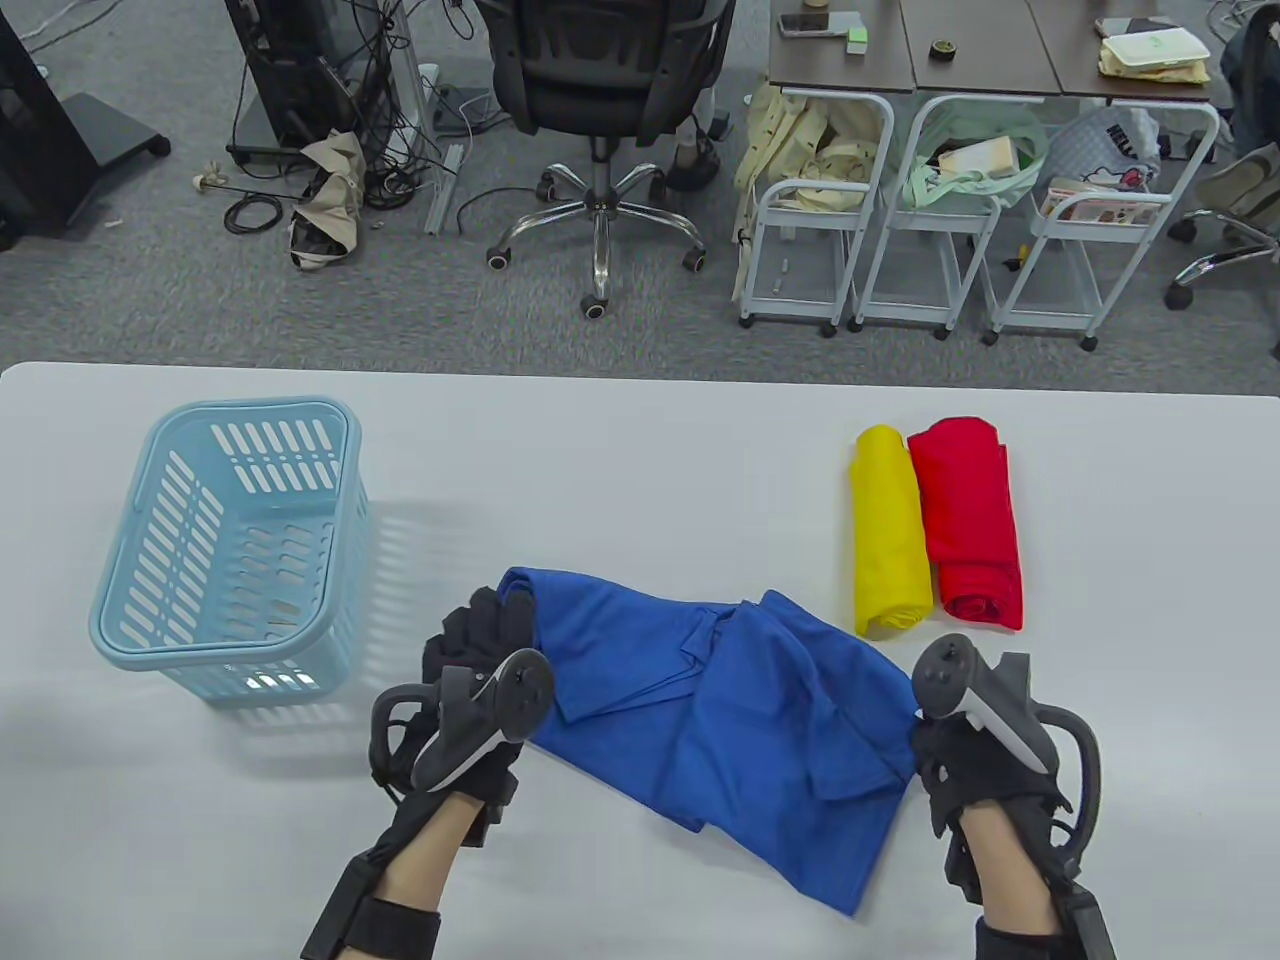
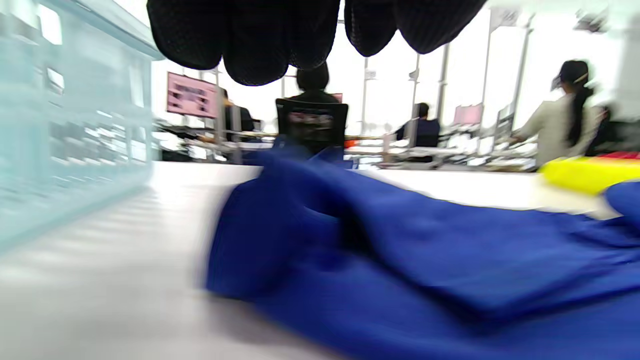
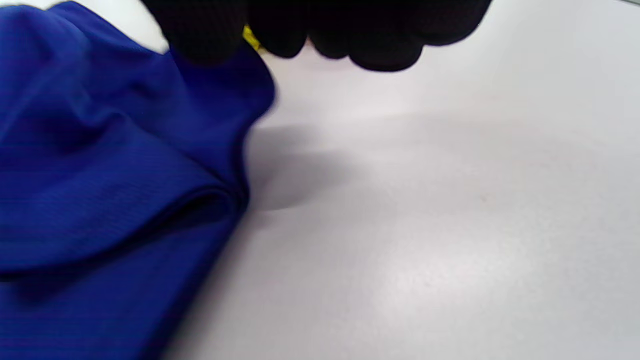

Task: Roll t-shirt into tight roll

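Observation:
A blue t-shirt (image 1: 720,700) lies crumpled and partly folded across the near middle of the white table (image 1: 640,440). My left hand (image 1: 470,640) is at the shirt's left end. In the left wrist view its fingers (image 2: 250,40) hang loosely curled above the cloth (image 2: 425,260), with a gap between them and nothing held. My right hand (image 1: 935,745) is at the shirt's right edge. In the right wrist view its fingers (image 3: 210,35) pinch a raised fold of the blue cloth (image 3: 100,175).
A light blue plastic basket (image 1: 230,545) stands to the left of my left hand. A yellow rolled shirt (image 1: 888,530) and a red rolled shirt (image 1: 968,525) lie side by side at the right, just beyond my right hand. An office chair and small desks stand behind the table.

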